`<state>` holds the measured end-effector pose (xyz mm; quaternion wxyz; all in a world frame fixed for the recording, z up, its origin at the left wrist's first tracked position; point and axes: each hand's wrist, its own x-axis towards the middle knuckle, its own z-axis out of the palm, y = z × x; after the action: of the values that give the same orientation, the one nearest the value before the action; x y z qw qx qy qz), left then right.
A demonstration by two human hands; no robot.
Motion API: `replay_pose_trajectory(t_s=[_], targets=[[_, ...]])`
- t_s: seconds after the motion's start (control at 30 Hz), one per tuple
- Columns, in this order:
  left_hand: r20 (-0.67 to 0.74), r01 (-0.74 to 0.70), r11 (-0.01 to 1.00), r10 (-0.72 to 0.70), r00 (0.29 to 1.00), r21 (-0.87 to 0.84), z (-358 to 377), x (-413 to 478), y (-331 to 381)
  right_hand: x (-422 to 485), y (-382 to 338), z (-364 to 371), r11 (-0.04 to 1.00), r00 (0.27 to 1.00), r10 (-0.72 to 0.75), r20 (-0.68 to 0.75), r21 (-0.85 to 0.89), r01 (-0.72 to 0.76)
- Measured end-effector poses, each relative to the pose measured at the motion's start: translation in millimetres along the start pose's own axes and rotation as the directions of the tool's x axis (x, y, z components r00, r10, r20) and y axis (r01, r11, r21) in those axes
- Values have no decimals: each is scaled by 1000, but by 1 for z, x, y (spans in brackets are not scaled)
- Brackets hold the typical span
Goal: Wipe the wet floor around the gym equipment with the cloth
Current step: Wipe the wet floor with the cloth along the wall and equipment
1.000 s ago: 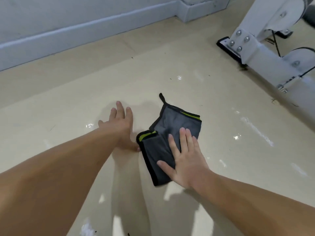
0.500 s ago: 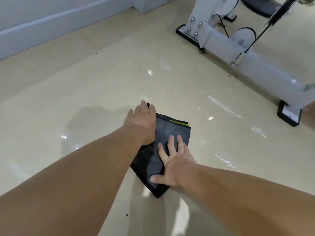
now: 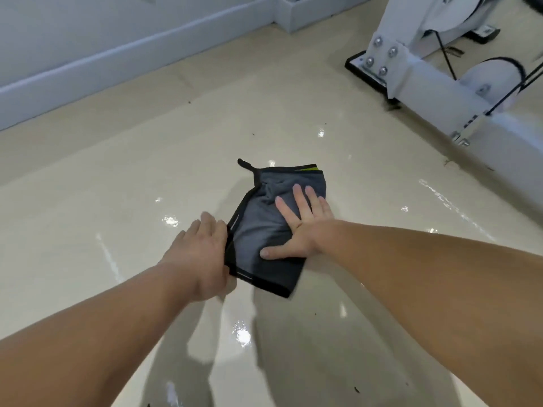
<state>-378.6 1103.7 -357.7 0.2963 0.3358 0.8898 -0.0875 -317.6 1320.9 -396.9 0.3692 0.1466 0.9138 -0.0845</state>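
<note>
A folded grey cloth (image 3: 258, 242) with black edging, a yellow-green stripe and a small hanging loop lies flat on the shiny beige floor (image 3: 147, 177). My right hand (image 3: 302, 224) presses flat on top of it, fingers spread and straight. Just left of the cloth my left hand (image 3: 202, 245) rests at its left edge; its fingertips are hidden, so I cannot tell whether they hold the edging. Wet streaks and droplets (image 3: 449, 201) glisten on the floor to the right of the cloth. The white frame of the gym equipment (image 3: 435, 83) stands at the upper right.
The equipment's base has a black foot pad (image 3: 361, 71), bolts, a pulley wheel (image 3: 493, 74) and black cables. A pale wall with a skirting board (image 3: 132, 54) runs along the back left. Small dark specks of dirt dot the floor.
My left hand has come off the top of the cloth and now sits at its left edge. The right hand stays pressed on the cloth, which has shifted; the view has swung.
</note>
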Motion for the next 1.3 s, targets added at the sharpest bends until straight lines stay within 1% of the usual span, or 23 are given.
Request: replay_pose_trajectory(t_s=[0.1,0.17,0.23,0.3,0.37,0.47,0.57,0.6,0.7,0.77,0.8,0.87,0.93,0.97,1.0,1.07,1.1,1.17,1.2,1.27,1.3], targets=[[50,50,998,-48,998,-43,-1,7,39,20,49,-23,997,994,38,-103,68,-31],[79,95,995,-94,992,-10,-3,16,68,29,89,-32,988,979,107,-176,133,-84],[92,186,982,-187,978,14,-4,27,94,33,136,-35,975,953,185,-240,164,-148],[100,253,964,-261,960,78,-3,34,105,34,174,-33,956,921,276,-276,177,-234],[67,278,952,-288,955,130,0,41,112,36,202,-34,935,891,347,-292,178,-306],[32,314,945,-318,948,89,4,37,107,44,205,-43,932,879,361,-311,138,-334],[107,401,915,-394,913,-49,4,40,104,52,199,-47,939,881,342,-327,139,-313],[124,406,910,-395,910,-86,5,43,102,56,195,-44,940,879,339,-335,159,-301],[108,386,912,-374,921,-134,9,45,97,61,161,-35,936,874,346,-342,192,-295],[91,383,913,-373,923,-141,13,42,97,57,125,-23,956,883,289,-370,162,-245],[88,385,911,-376,922,-145,15,42,96,54,104,-14,975,889,219,-401,122,-185],[85,385,910,-376,923,-152,15,43,94,40,64,9,1000,889,7,-458,-4,-10],[55,372,915,-368,928,-156,15,40,92,23,37,35,979,857,-204,-473,-122,166],[36,373,915,-372,928,-156,15,37,87,22,30,42,964,837,-264,-480,-154,216],[20,359,920,-361,932,-159,17,36,89,20,36,44,961,835,-274,-477,-175,216],[16,366,917,-368,930,-157,17,37,88,23,55,34,970,853,-238,-465,-164,181],[21,373,915,-374,927,-153,16,39,92,23,70,29,981,868,-186,-461,-141,135],[38,398,906,-397,917,-142,12,41,98,23,107,21,999,895,-13,-446,-46,-8],[47,410,901,-408,912,-144,12,41,101,20,130,21,995,894,89,-440,3,-98],[28,400,905,-400,916,-149,12,42,105,6,182,26,948,855,319,-410,127,-293],[-4,371,917,-376,927,-148,13,42,106,-6,205,29,905,829,424,-365,190,-380]])
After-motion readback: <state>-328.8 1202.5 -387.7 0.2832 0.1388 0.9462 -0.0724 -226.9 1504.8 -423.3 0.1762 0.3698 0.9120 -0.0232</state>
